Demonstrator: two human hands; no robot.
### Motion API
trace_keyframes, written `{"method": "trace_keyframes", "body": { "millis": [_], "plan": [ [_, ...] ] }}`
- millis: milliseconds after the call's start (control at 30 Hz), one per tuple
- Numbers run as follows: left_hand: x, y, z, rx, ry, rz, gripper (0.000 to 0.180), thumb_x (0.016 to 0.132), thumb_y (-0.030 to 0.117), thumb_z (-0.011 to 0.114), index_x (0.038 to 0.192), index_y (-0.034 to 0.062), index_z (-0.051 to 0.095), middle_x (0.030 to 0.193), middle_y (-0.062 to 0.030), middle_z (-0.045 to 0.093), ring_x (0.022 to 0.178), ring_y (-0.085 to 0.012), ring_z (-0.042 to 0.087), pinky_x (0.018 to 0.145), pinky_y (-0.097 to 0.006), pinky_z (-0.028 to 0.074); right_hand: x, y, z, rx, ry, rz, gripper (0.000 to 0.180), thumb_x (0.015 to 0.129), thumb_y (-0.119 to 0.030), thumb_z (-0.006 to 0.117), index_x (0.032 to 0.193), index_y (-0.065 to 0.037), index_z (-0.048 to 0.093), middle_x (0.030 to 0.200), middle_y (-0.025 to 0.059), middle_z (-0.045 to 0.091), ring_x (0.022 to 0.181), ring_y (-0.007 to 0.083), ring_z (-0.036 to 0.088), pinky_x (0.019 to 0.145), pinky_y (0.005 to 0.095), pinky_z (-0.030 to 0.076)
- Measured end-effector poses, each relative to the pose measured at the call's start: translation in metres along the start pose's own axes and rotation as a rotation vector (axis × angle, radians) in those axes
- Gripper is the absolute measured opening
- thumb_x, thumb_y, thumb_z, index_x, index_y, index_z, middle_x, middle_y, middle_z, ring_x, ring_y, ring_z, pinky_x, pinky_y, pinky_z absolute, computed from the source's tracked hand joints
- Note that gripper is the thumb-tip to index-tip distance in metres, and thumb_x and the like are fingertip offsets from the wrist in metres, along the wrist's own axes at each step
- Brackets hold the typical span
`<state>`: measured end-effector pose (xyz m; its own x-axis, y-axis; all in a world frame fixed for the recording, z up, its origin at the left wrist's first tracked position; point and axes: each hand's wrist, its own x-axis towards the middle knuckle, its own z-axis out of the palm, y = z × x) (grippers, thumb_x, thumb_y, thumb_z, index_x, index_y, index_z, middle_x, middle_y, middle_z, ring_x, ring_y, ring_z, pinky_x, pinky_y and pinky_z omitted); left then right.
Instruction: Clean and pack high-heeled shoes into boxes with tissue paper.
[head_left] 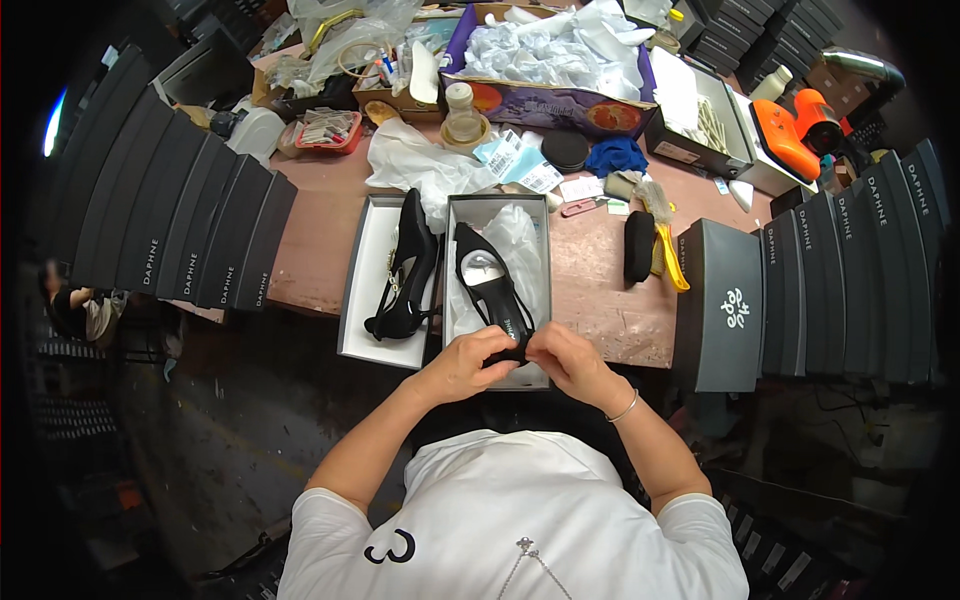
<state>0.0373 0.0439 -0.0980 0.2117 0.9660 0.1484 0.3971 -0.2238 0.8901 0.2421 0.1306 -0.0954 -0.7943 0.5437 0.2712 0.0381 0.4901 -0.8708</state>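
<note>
A black pointed slingback shoe lies over white tissue paper in an open shoe box, its toe pointing away from me. My left hand grips the heel end of this shoe, thumb and fingers closed on it. Across from it, my right hand pinches at the heel strap; the fingertips partly hide what they hold. A second black heeled shoe, with a pale chain-like trim, rests on its side in the shallow box part just left.
Dark shoe boxes stand in rows at left and right. A yellow-handled brush lies by a black pad. Behind are crumpled paper, a blue cloth and a purple carton full of tissue.
</note>
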Motion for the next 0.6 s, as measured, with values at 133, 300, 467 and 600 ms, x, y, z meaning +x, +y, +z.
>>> {"method": "trace_keyframes", "body": {
  "millis": [133, 300, 467, 600],
  "plan": [
    [-0.001, 0.010, -0.002, 0.107, 0.094, -0.077, 0.025, 0.081, 0.011, 0.069, 0.099, -0.0029, 0.061, 0.083, -0.0140, 0.056, 0.067, -0.0271, 0.058, 0.058, -0.033, 0.046, 0.006, 0.005, 0.007, 0.465, 0.033, 0.322, 0.008, 0.091, -0.002, 0.062, 0.096, 0.000, 0.056, 0.088, 0.0057, 0.058, 0.077, 0.0124, 0.061, 0.067, 0.0263, 0.050],
    [-0.011, 0.011, 0.006, 0.175, 0.192, -0.178, 0.022, 0.080, 0.011, 0.069, 0.096, -0.0031, 0.062, 0.077, -0.0138, 0.054, 0.063, -0.0276, 0.056, 0.056, -0.034, 0.045, 0.006, 0.006, 0.015, 0.429, -0.010, 0.305, 0.008, 0.092, -0.002, 0.061, 0.098, 0.000, 0.056, 0.088, 0.0048, 0.057, 0.079, 0.0107, 0.060, 0.069, 0.0246, 0.050],
    [-0.020, 0.005, 0.012, 0.133, 0.235, -0.163, 0.023, 0.081, 0.017, 0.073, 0.093, -0.0015, 0.064, 0.077, -0.0135, 0.056, 0.066, -0.0269, 0.059, 0.058, -0.034, 0.046, 0.009, 0.008, 0.016, 0.124, -0.035, 0.127, 0.008, 0.091, 0.000, 0.061, 0.098, -0.001, 0.056, 0.088, 0.0040, 0.057, 0.082, 0.0101, 0.058, 0.072, 0.0246, 0.049],
    [-0.019, 0.015, 0.007, 0.158, 0.227, -0.244, 0.027, 0.079, 0.023, 0.075, 0.087, -0.0007, 0.065, 0.078, -0.0126, 0.059, 0.066, -0.0288, 0.060, 0.058, -0.036, 0.046, 0.004, 0.011, 0.027, 0.488, -0.012, 0.361, 0.008, 0.092, 0.000, 0.061, 0.098, -0.002, 0.055, 0.091, 0.0025, 0.058, 0.082, 0.0091, 0.058, 0.073, 0.0239, 0.049]
  ]
}}
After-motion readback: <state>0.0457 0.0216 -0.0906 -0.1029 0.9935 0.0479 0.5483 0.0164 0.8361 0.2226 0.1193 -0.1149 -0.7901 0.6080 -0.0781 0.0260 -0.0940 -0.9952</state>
